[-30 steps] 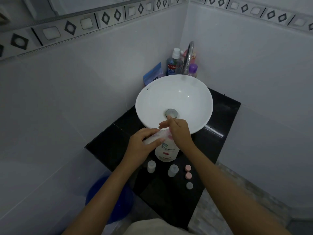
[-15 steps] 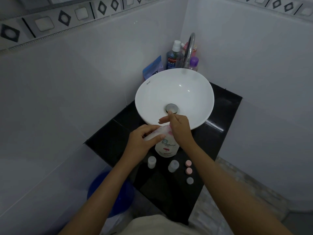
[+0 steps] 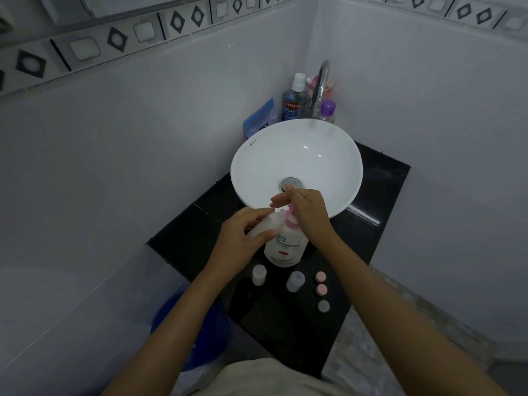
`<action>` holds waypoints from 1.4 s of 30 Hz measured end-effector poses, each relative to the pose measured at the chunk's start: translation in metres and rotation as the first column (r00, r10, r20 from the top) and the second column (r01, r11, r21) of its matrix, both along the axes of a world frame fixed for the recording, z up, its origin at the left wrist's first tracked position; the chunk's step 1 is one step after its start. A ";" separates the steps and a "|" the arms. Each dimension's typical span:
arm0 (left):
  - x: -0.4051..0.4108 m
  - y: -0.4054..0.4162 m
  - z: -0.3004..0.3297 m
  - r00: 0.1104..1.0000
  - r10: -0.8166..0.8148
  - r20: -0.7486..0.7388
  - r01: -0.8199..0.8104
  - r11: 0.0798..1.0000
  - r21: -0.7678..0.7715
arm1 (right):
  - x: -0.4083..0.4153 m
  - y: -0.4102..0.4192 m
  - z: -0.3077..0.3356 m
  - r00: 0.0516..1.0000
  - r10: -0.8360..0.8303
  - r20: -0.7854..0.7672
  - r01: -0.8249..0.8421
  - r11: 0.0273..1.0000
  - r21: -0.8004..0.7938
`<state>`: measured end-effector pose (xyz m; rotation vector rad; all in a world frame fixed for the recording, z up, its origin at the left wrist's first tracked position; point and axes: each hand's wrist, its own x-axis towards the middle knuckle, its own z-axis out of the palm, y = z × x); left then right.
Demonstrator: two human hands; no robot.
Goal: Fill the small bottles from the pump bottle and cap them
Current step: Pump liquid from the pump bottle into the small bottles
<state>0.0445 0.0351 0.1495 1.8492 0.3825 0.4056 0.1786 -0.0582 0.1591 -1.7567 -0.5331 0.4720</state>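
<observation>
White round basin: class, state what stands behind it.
Behind the white round basin stand a curved chrome tap, a blue mouthwash bottle, a purple-capped bottle and a blue pouch. The basin rim hides their bases.

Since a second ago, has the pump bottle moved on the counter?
No. The pump bottle still stands just in front of the sink, behind the two small bottles; only the camera shifted.

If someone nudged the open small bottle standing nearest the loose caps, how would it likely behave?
The open small bottle looks like thin translucent plastic and seems empty, so probably light and easy to tip. Its round body would likely roll on the glossy black counter, possibly toward the pink caps just beside it.
</observation>
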 end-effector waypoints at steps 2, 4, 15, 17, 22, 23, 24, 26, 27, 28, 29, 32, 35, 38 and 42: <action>0.000 0.001 -0.001 1.000 -0.009 -0.007 0.009 1.000 0.027 | 0.000 0.000 -0.001 1.000 -0.007 -0.007 0.007 1.000 0.008; 0.001 0.002 -0.001 1.000 -0.006 -0.009 0.006 0.999 0.033 | 0.000 0.000 -0.001 1.000 -0.012 -0.016 0.012 1.000 0.016; 0.005 0.000 -0.003 1.000 -0.008 -0.017 0.010 0.996 0.083 | -0.001 0.000 -0.002 0.999 -0.028 -0.033 0.028 1.000 0.005; 0.006 0.000 -0.004 1.000 0.001 -0.019 0.001 0.996 0.091 | -0.001 0.000 -0.002 0.999 -0.031 -0.041 0.032 0.999 0.007; 0.006 0.001 -0.007 1.000 0.009 -0.019 -0.007 0.995 0.104 | -0.001 0.000 -0.002 0.999 -0.030 -0.035 0.031 0.999 0.013; 0.006 0.002 -0.008 1.000 0.010 -0.024 -0.007 0.995 0.104 | -0.001 0.000 -0.001 0.999 -0.030 -0.039 0.031 0.999 0.017; 0.006 0.002 -0.009 1.000 0.009 -0.028 -0.006 0.995 0.101 | -0.001 0.000 -0.001 0.999 -0.030 -0.046 0.031 0.999 0.024; 0.004 0.002 -0.009 0.999 0.002 -0.032 0.001 0.996 0.091 | -0.001 0.001 0.000 0.998 -0.029 -0.058 0.031 0.999 0.035; 0.003 0.001 -0.010 0.999 -0.001 -0.034 0.004 0.996 0.084 | -0.001 0.000 0.000 0.998 -0.029 -0.061 0.032 0.999 0.037; 0.002 0.001 -0.009 0.999 0.002 -0.035 0.000 0.998 0.070 | -0.001 0.001 0.000 0.998 -0.032 -0.060 0.034 0.999 0.034; 0.001 0.000 -0.008 0.999 0.012 -0.034 -0.010 0.999 0.040 | -0.001 0.001 0.000 0.998 -0.035 -0.056 0.037 0.999 0.029; -0.001 0.001 -0.004 0.999 0.044 0.006 -0.043 0.997 -0.062 | -0.002 0.001 0.000 0.998 -0.048 -0.052 0.049 0.999 0.019; -0.008 0.001 -0.003 0.998 0.041 0.038 -0.039 0.997 -0.064 | -0.002 0.002 0.000 0.997 -0.050 -0.067 0.052 0.998 0.033; -0.018 -0.005 -0.016 1.000 0.020 -0.006 -0.020 1.000 -0.023 | -0.002 0.002 -0.001 0.995 -0.055 -0.077 0.058 0.997 0.045; -0.025 -0.021 -0.040 0.987 -0.058 -0.151 0.067 0.996 0.053 | -0.002 0.002 -0.001 0.996 -0.055 -0.069 0.059 0.997 0.054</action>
